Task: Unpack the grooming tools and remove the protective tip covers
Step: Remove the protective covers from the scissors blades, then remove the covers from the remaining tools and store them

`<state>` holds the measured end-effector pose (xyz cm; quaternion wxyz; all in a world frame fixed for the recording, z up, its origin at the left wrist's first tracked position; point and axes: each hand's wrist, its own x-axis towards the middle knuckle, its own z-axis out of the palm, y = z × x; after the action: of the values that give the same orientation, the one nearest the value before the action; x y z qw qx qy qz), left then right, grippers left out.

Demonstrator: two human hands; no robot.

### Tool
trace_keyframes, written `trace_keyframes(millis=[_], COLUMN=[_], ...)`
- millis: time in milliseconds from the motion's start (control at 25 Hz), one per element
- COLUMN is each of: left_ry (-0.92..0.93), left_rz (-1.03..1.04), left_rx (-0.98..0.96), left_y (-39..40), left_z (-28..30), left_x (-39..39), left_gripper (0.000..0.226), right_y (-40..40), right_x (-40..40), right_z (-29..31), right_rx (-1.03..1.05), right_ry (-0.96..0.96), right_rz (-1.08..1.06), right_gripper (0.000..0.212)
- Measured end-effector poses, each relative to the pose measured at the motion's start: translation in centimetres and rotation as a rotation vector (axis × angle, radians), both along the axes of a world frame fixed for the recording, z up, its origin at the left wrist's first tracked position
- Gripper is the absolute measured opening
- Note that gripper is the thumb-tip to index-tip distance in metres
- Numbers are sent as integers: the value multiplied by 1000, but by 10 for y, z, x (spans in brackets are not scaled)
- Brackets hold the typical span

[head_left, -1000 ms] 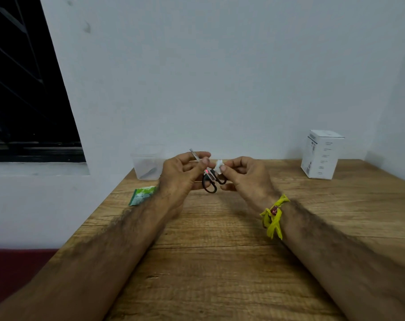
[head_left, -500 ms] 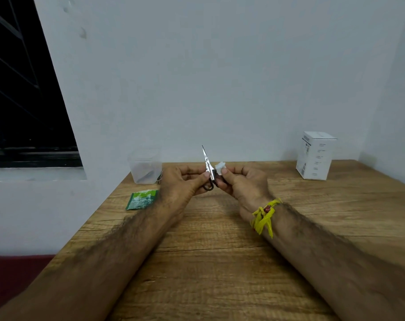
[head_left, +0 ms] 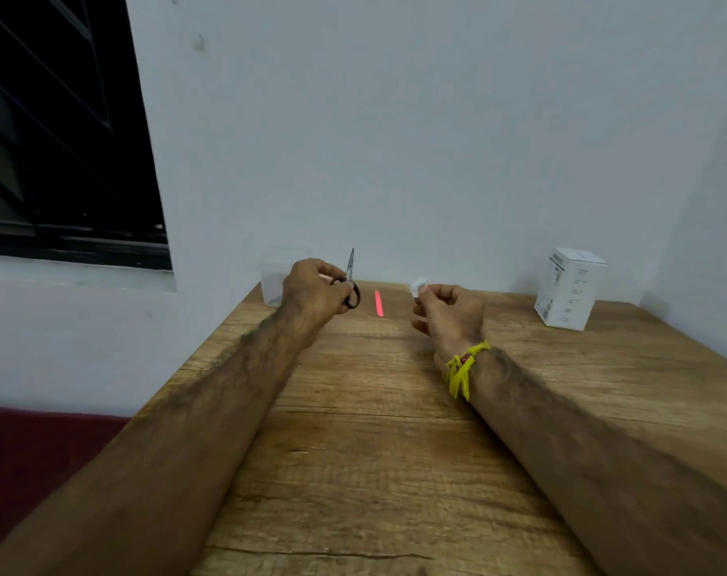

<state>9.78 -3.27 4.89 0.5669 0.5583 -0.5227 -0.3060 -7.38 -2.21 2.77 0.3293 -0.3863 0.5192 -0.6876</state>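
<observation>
A small pair of scissors (head_left: 350,280) is gripped by the left hand (head_left: 312,291) just left of the frame centre, with the fingers curled round the dark handle loops and the bare metal blades pointed upward against the wall. A small white tip cover (head_left: 418,286) is pinched between the thumb and forefinger of the right hand (head_left: 449,313), right of centre and well apart from the scissors. A yellow band (head_left: 461,367) is worn on the right wrist. Between the two hands, a thin pink stick (head_left: 379,303) is seen lying on the wooden table (head_left: 374,451). A clear plastic container (head_left: 272,284) is partly hidden behind the left hand, against the wall. A white box (head_left: 569,288) is set upright at the right of the frame.
</observation>
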Motion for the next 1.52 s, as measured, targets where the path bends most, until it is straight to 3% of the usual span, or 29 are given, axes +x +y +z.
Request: trace_keyframes(millis=[120,200,400,480,840,1000,1120,1200,1320,1400,1520], left_ry=[-156,-177,-255,-322,-844,-952,-955,-914,-848,-833,-696], left_rz=[150,246,366,394,352,404,449,446,286,125,-24], left_rx=[-82,-127,-180,-208,102,150,77,-112,-320,-191,72], left_y=[-8,-14,-29,-38,-78,-78,-72,-61,-32,-26,-43], left_z=[10,15,24,28,61,45,49,54,42,24,7], left_x=[30,54,84,82,58,47,47,43,21,4,-24], left_gripper=[14,15,12,11,21,21,22,30,14,8,24], right_y=[-27,-41,-53,-57,-64,-66,-67,-67,-65,-67,-71], right_x=[15,32,60,56,46,43,39,36,23,8,-16], right_z=[11,12,-7,-11,-14,-15,-13,-12,-9,-8,-5], right_rx=[31,37,-280,-360,-410,-396,-394,-393,-409,-386,-292], right_ry=[-7,93,522,598,526,497,472,445,378,318,202], right_rz=[-47,-126,-182,-165,-189,-204,-223,-245,-324,-394,-488], right_gripper=[19,16,8,6,6,7,6,7,8,6,6])
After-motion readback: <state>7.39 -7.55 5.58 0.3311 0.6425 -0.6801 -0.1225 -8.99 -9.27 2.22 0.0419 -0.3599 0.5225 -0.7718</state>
